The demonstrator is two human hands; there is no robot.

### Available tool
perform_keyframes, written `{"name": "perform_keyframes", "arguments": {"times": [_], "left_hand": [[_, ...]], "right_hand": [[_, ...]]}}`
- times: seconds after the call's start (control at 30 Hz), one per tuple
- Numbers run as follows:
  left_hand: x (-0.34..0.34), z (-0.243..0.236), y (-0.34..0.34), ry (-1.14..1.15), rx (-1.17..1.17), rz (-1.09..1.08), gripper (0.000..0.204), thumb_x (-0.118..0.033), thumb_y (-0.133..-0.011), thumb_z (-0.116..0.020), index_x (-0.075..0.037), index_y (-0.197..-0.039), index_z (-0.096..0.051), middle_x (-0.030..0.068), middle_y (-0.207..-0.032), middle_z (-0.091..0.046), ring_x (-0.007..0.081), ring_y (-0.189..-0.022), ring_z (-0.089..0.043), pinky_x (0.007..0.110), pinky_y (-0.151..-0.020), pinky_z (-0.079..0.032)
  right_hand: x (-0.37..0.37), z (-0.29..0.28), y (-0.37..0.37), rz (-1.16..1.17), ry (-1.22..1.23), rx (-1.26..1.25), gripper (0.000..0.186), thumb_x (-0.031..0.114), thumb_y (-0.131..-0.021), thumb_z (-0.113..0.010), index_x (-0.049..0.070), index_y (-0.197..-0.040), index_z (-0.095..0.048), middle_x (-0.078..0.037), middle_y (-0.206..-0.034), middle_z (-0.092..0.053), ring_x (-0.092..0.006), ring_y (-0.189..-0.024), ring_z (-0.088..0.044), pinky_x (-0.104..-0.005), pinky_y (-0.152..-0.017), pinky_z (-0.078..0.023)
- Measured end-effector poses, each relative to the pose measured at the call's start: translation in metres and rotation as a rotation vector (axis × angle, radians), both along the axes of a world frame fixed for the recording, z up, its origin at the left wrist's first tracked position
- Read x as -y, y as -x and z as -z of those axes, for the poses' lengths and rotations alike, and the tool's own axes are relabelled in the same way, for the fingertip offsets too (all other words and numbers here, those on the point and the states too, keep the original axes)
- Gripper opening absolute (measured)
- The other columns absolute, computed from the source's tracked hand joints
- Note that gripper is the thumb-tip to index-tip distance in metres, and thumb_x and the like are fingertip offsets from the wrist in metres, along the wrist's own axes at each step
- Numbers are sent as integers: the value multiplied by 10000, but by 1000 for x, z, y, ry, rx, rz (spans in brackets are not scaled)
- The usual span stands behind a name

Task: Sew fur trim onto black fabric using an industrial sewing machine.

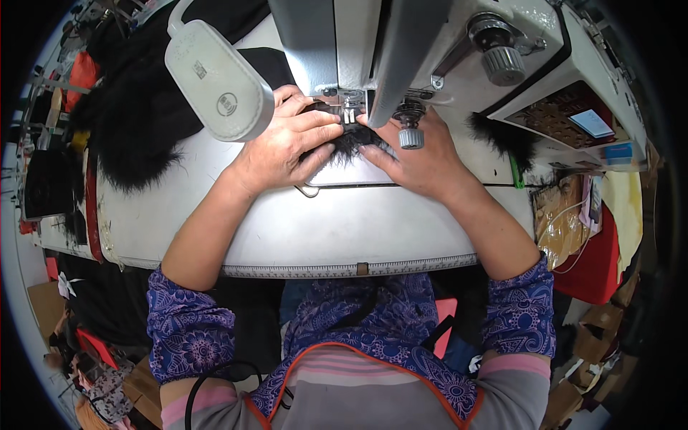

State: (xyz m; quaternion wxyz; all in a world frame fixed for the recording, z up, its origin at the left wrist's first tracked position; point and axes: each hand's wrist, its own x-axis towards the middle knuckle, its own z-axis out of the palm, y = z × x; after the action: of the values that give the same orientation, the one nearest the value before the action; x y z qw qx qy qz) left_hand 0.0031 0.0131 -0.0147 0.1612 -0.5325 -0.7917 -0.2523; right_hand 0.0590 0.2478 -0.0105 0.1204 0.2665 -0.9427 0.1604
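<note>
My left hand presses on a piece of black fur beside the presser foot of a white sewing machine, fingers curled over it and thumb at its near edge. My right hand holds the fur from the other side, thumb pointing inward, its fingers partly hidden behind the machine's column and knurled knob. A white lamp head hangs just left of the machine head, above my left wrist.
Black fur pieces lie at the back left, with another tuft at right. A ruler strip runs along the table's front edge. At right are a clear bag, red cloth and pale cloth.
</note>
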Motion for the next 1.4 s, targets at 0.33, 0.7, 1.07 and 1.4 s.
{"name": "perform_keyframes", "arguments": {"times": [0.33,0.7,1.07,1.4], "left_hand": [[-1,-1,-6,18,-290,-52,234,-81,-641,-664,-66,-872,-693,40,-923,-653,242,-943,-591,385,-820,-479],[1,-3,-8,31,-196,19,232,-83,-604,-700,-78,-836,-687,32,-855,-631,217,-870,-590,357,-728,-483],[39,4,112,-32,33,-375,344,-129,-732,-698,-48,-1062,-648,116,-899,-628,312,-793,-593,396,-772,-486],[21,-19,89,-100,-142,-209,328,-109,-731,-691,-53,-1052,-647,114,-885,-620,304,-802,-601,386,-774,-489]], "right_hand": [[3,6,0,-231,153,-190,285,202,-747,-732,88,-1003,-678,-69,-1014,-657,-274,-919,-613,-396,-819,-479],[1,6,-4,-268,165,-184,239,85,-724,-701,78,-962,-673,-22,-1009,-654,-214,-952,-615,-378,-826,-464],[7,2,-12,-226,5,-192,259,201,-783,-682,167,-1039,-673,54,-1082,-636,-99,-1017,-575,-344,-989,-310],[-1,7,-6,-259,126,-179,278,210,-747,-709,116,-1008,-687,8,-1036,-643,-190,-981,-587,-376,-891,-448]]}}
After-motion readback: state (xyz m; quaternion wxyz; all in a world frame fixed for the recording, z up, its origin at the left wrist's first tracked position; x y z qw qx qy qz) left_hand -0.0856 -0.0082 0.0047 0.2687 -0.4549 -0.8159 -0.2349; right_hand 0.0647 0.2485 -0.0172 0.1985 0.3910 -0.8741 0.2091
